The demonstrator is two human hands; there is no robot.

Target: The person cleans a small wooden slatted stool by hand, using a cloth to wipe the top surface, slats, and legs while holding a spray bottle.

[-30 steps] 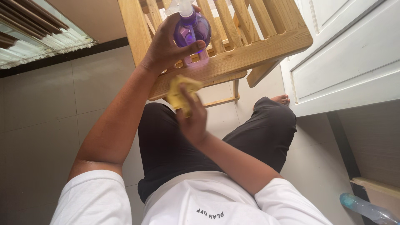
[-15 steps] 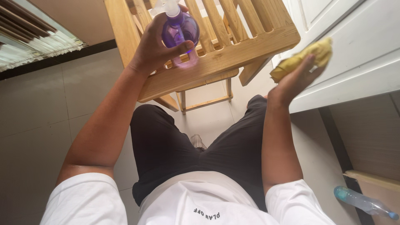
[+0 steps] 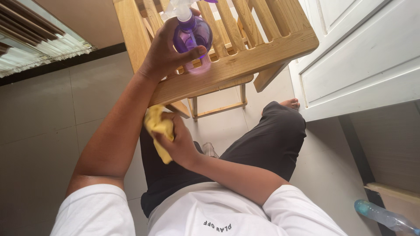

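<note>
Spraying is the step in hand, to judge by the grip: the purple spray bottle is held up against the slatted wooden chair, its white trigger head at the top edge of the view and its round body just over the chair's broad front rail. The left hand wraps the bottle, fingers curled around the belly and the thumb side toward the neck; whether a finger rests on the trigger is hidden at the frame's edge.

Lower down, the right hand is closed on a crumpled yellow cloth, fingers bunched tight around it, held close beside the left forearm and below the chair's rail, not touching the wood. The cloth hangs partly out of the fist.

The wiping looks not yet begun here, since the cloth is apart from the chair. The next move calls for the right hand to rise to the rail and press the cloth flat on the wetted wood, while the bottle is drawn aside so it does not block the stroke.

Around this: grey floor tiles, a white panelled cabinet at the right, a bare foot beside it, and a clear blue-tinted bottle lying on the floor at the lower right.
</note>
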